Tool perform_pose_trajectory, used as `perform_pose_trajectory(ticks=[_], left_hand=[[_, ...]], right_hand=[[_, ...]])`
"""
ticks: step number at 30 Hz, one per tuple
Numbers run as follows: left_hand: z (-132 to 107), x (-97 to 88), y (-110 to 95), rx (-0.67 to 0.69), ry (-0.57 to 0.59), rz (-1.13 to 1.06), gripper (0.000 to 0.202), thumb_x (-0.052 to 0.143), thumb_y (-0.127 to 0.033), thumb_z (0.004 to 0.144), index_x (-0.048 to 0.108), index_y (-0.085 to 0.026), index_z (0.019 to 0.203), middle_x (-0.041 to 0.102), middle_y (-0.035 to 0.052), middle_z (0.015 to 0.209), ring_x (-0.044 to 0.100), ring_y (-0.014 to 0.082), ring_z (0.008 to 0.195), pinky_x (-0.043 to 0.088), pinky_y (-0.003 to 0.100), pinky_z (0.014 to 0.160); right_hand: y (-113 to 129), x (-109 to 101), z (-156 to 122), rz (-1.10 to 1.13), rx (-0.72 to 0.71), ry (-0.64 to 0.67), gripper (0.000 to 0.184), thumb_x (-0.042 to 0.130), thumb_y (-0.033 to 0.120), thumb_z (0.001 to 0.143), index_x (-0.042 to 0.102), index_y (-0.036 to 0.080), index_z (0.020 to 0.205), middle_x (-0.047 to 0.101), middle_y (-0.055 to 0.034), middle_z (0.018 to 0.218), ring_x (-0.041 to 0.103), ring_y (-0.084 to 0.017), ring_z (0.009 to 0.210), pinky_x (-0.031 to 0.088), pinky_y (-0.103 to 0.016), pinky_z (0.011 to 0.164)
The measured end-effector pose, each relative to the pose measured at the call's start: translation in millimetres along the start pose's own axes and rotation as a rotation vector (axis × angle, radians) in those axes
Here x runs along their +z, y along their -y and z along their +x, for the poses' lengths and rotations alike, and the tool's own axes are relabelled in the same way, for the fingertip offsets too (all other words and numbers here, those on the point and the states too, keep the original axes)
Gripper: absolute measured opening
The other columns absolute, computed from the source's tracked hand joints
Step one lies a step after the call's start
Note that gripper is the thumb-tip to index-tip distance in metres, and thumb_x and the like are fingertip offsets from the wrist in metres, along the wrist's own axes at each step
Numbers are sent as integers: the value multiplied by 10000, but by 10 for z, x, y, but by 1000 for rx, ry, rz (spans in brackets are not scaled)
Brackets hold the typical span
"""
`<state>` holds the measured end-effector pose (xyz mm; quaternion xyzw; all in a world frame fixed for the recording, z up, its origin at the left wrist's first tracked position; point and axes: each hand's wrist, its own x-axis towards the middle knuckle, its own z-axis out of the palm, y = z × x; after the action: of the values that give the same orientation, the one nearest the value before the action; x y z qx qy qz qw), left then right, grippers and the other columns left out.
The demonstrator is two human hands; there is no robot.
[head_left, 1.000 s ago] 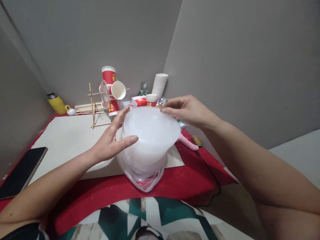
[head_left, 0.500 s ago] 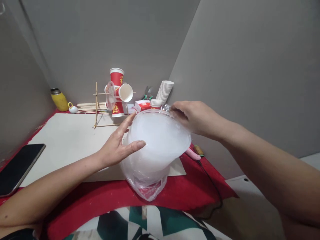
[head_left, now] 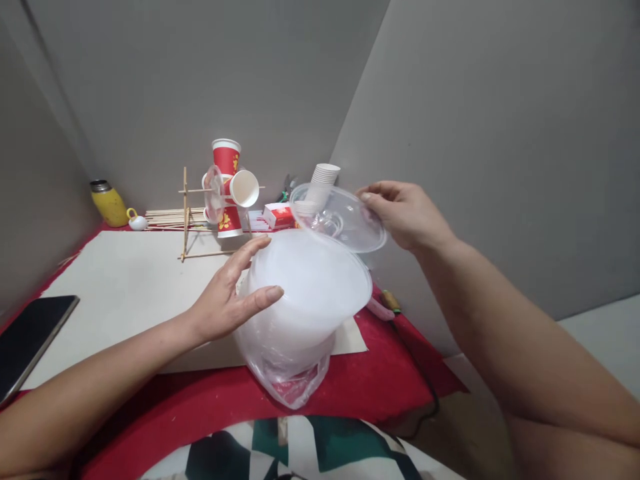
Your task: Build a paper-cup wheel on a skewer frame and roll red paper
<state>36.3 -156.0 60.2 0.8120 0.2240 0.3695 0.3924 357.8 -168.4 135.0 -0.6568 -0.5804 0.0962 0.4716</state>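
A thick stack of translucent plastic lids (head_left: pixel 315 280) stands tilted in a clear plastic bag (head_left: pixel 293 387) near the table's front edge. My left hand (head_left: pixel 225 300) grips the stack's left side, thumb over the near edge and fingers round the far side. Between the thumb and fingers of my right hand (head_left: pixel 400 210) is one thin clear lid (head_left: pixel 345 217), pinched at its right edge. This lid hangs tilted above the stack's far side, and the white cups show through it.
Behind stands a stick frame (head_left: pixel 185 213) with red paper cups (head_left: pixel 226 159) fixed to it. A white cup stack (head_left: pixel 325 175), a red and white box (head_left: pixel 279 215), a yellow bottle (head_left: pixel 109 205), a phone (head_left: pixel 35 340) and a thread spool (head_left: pixel 391 301) lie around the white board (head_left: pixel 125 287).
My right hand has lifted one clear lid off the stack, up and away to the far right. My left hand keeps its hold on the stack. The view has shifted slightly.
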Motion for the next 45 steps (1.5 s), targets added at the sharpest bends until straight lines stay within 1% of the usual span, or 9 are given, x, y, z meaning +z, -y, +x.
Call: perform_pose_trajectory(ticks=[4, 8, 14, 21, 24, 31, 35, 40, 45], left_hand=[[-18, 8, 2, 15, -21, 29, 747, 673, -645, 858, 474, -243, 1456, 414, 141, 1620, 386, 367, 1497, 324, 598, 1228], [-33, 20, 16, 37, -46, 52, 715, 660, -660, 859, 496, -244, 1416, 421, 154, 1606, 400, 370, 1484, 342, 596, 1209], [-43, 31, 84, 66, -69, 64, 695, 640, -664, 875, 488, -264, 1422, 423, 161, 1598, 391, 374, 1490, 385, 575, 1171], [-34, 59, 117, 107, -75, 61, 763, 605, -690, 890, 410, -280, 1504, 438, 151, 1581, 429, 365, 1454, 401, 570, 1155], [-26, 67, 127, 107, -77, 58, 795, 616, -702, 876, 395, -285, 1516, 462, 143, 1553, 464, 363, 1417, 420, 567, 1141], [-14, 64, 182, 156, -80, 78, 768, 601, -678, 898, 363, -321, 1534, 435, 135, 1574, 447, 372, 1429, 416, 585, 1137], [-10, 52, 177, 168, -77, 95, 780, 601, -678, 895, 361, -306, 1537, 426, 140, 1578, 450, 376, 1426, 410, 588, 1150], [-6, 62, 178, 180, -65, 93, 792, 593, -655, 912, 321, -304, 1568, 399, 149, 1605, 423, 379, 1456, 385, 597, 1176], [-38, 87, 189, 194, -63, 88, 778, 576, -605, 949, 258, -337, 1607, 356, 131, 1652, 351, 369, 1515, 300, 624, 1229]], right_hand=[[-309, 122, 112, 130, 296, -174, 72, 583, 203, 790, 655, 201, 800, 504, 11, 551, 404, -118, 443, 313, -257, 412], [-552, 275, 152, 110, 434, -287, 118, 519, 115, 793, 619, 174, 816, 500, 26, 551, 404, -98, 426, 319, -232, 398], [-829, 590, 67, 84, 480, -216, 126, 532, 148, 822, 652, 163, 859, 547, 13, 539, 470, -128, 445, 409, -256, 453], [-654, 615, -34, 74, 289, -45, 172, 720, 307, 774, 717, 181, 892, 745, -71, 861, 684, -223, 810, 559, -358, 792], [-335, 444, -44, 168, 145, 11, 259, 680, 390, 848, 729, 176, 985, 744, -76, 902, 661, -180, 755, 556, -317, 704], [336, 254, -156, 78, 2, 483, 268, 757, 457, 773, 710, 198, 721, 667, -27, 704, 571, -150, 635, 447, -284, 582], [404, 265, -155, -58, -76, 520, 239, 639, 382, 846, 660, 193, 701, 616, -11, 674, 518, -134, 607, 394, -274, 572], [386, 259, -143, -312, -346, 484, 217, 525, 303, 893, 552, 201, 703, 541, 7, 649, 476, -132, 616, 361, -270, 621], [378, 264, -154, -489, -457, 466, 189, 481, 267, 919, 521, 211, 742, 620, -41, 725, 503, -153, 637, 334, -276, 624]])
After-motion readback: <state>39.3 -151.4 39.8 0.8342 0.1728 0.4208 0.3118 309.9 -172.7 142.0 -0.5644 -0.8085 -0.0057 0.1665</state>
